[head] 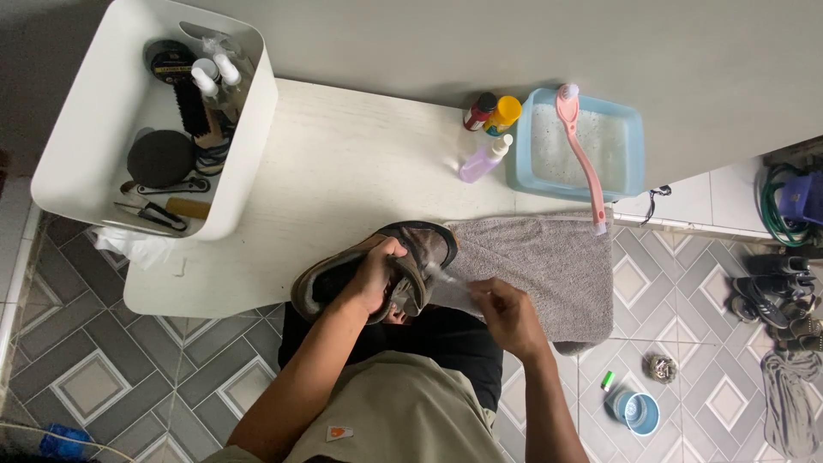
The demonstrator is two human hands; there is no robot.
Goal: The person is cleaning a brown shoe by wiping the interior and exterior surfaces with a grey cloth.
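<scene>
Brown shoe [377,266] clasped in left hand [375,276], right hand [506,313] pinching pale cloth [454,291] — both grips closed, grey towel [549,266] beneath.

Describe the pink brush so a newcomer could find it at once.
Start at the white table and find the light blue basin of soapy water at its far right edge. The pink brush lies across the basin, its long handle reaching the grey towel; nothing else there is pink.
</scene>
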